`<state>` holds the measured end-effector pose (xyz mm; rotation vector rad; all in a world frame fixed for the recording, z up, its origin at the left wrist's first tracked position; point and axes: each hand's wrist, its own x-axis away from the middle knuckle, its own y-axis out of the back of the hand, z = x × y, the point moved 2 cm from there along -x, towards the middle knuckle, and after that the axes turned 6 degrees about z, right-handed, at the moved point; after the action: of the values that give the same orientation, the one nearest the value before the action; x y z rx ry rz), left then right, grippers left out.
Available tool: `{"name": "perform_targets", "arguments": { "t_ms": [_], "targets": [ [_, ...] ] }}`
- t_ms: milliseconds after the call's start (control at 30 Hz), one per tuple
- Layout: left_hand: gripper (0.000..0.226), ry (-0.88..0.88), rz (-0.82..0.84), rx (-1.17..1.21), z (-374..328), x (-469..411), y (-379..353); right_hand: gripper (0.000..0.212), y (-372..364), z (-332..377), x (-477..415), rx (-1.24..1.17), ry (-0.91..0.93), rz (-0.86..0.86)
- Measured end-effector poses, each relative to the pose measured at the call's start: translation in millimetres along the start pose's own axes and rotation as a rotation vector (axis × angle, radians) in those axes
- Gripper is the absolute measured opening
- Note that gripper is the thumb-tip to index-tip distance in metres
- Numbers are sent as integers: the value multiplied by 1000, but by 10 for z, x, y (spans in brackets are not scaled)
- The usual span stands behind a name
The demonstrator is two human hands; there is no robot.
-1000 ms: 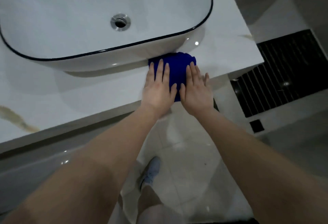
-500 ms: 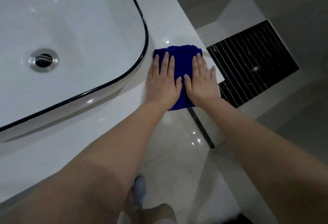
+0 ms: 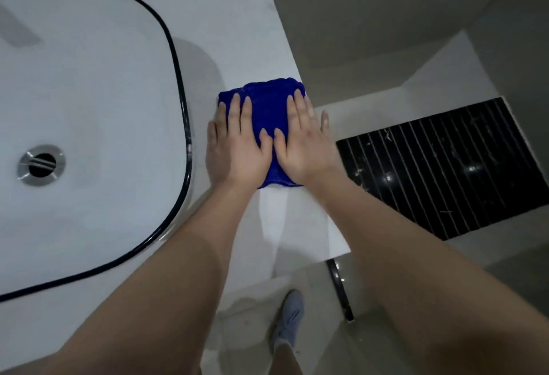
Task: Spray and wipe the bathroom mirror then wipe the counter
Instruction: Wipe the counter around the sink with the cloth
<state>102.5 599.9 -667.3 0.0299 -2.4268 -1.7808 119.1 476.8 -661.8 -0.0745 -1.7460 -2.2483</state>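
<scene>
Plainly the bench stage: at frame centre the blue cloth [image 3: 267, 101] lies flat on the white bench [image 3: 261, 32], right of the basin [image 3: 89, 107] — left hand [image 3: 237, 148] and right hand [image 3: 306, 142] press it, each grip flat, fingers straight, pinching nothing. Mirror out of view, presumably done; the upper bench strip probably awaits wiping.

Blue cloth [image 3: 269, 107] lies flat on white counter [image 3: 252, 32].

Cloth [image 3: 269, 113] deep blue; worktop [image 3: 255, 47] white; basin [image 3: 89, 107] white, black-rimmed; floor grate [image 3: 445, 166] black, striped, frame right; shoe [image 3: 289, 319] grey.
</scene>
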Motion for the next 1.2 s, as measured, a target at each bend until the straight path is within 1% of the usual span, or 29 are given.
{"name": "perform_targets", "arguments": {
  "t_ms": [133,300,500,667,767,933,1133,1200],
  "targets": [
    [61,130,-53,58,-81,-357,-28,63,98,-44,-443,-1,78,-1],
    [59,274,-84,46,-152,-704,-13,62,220,-68,-954,49,180,16],
    [59,377,-113,78,-220,-1078,-7,61,334,-81,-1441,141,233,51],
    [59,411,-117,106,-209,-1377,30,60,363,-51,-1748,168,259,58],
    [59,396,-134,133,-196,-1589,66,59,439,-37,-1927,172,243,53],
    [59,393,-154,138,-101,-1838,106,60,467,12,-2196,154,294,60],
    [56,397,-101,91,-88,-1663,139,60,444,61,-2121,154,288,51],
    [56,447,-116,68,-51,-1429,105,60,380,120,-1953,148,339,71]
  ]
}}
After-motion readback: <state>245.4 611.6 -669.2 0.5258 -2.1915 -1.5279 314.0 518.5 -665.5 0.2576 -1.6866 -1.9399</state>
